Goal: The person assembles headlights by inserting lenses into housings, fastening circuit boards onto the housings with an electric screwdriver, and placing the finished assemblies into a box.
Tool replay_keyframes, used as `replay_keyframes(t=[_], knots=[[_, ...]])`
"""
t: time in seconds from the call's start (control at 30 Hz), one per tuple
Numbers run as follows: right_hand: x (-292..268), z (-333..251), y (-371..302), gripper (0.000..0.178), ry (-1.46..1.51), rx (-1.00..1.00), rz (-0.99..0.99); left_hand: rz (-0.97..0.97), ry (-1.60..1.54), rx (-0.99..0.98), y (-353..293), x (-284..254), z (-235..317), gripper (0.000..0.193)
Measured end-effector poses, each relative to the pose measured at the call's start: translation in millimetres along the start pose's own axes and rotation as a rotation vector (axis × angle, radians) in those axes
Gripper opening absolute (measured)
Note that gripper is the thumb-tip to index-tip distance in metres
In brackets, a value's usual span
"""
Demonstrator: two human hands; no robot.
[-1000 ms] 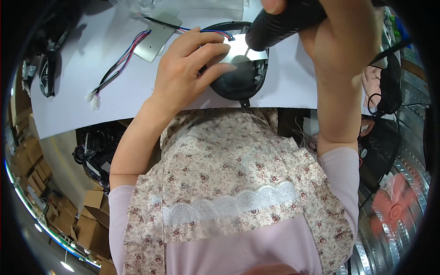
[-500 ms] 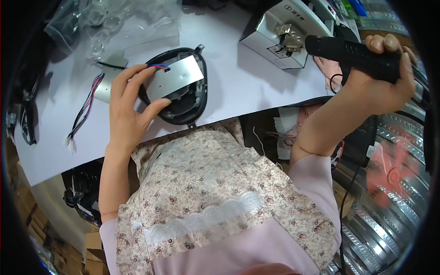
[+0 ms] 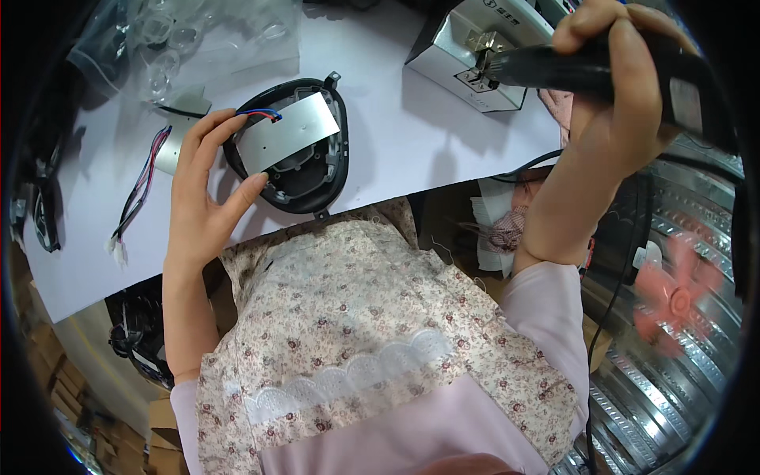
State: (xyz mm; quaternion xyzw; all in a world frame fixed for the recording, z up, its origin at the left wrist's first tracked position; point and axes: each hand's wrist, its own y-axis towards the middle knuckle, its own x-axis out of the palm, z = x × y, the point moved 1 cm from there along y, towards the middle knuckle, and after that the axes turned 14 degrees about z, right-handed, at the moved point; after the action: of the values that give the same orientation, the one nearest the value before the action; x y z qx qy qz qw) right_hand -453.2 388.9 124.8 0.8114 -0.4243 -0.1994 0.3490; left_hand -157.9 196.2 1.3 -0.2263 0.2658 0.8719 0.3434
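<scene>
My left hand [image 3: 198, 194] steadies a black oval housing [image 3: 343, 158] lying on the table, its fingers over the left rim and the thumb at the lower edge of a silver metal plate [image 3: 305, 127]. That plate sits tilted inside the housing, with a small plug of red and blue wires [image 3: 267, 115] at its upper left. In my right hand [image 3: 633, 87], closed round the grip, is a black electric screwdriver [image 3: 554, 67]. Its nose meets the metal fitting [image 3: 487, 55] on the front of a white boxy screw feeder [image 3: 439, 59]; the bit itself is hard to see.
Clear plastic bags of transparent round parts [image 3: 198, 47] lie at the back left. Nearer are another metal plate [image 3: 168, 161] and a loose wire harness [image 3: 142, 186]. Black parts [image 3: 47, 206] line the left edge. A cable hangs at right, near a pink fan [image 3: 679, 297].
My right hand has brought the screwdriver left and turned it so its nose reaches the feeder's fitting. The left hand and housing appear slightly further left.
</scene>
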Motion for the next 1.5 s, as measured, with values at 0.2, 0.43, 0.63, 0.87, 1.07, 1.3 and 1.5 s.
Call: replay_keyframes(t=[0.2, 0.43, 0.63, 0.87, 1.07, 1.3, 1.5], knots=[[-13, 10, 8, 0.014, 0.017, 0.202, 0.228, -0.064, -0.018, -0.029, 1, -5, -4, 0.054], [64, -6, -7, 0.023, 0.716, 0.695, -0.019, -0.026, -0.014, -0.042, -1, 2, -11, 0.048], [104, 20, -7, 0.030, 0.840, 0.729, -0.246, 0.009, 0.007, -0.002, -3, 2, -13, 0.046], [134, 22, -16, 0.028, 0.829, 0.678, -0.310, 0.088, 0.047, 0.089, -6, 9, -14, 0.048], [149, 17, -24, 0.027, 0.824, 0.625, -0.347, 0.091, 0.061, 0.121, -3, 9, -15, 0.050], [159, 14, -33, 0.027, 0.820, 0.556, -0.377, 0.078, 0.098, 0.153, -3, 12, -11, 0.049], [167, 44, -30, 0.027, 0.810, 0.494, -0.400, 0.060, 0.067, 0.156, -1, 16, -10, 0.052]])
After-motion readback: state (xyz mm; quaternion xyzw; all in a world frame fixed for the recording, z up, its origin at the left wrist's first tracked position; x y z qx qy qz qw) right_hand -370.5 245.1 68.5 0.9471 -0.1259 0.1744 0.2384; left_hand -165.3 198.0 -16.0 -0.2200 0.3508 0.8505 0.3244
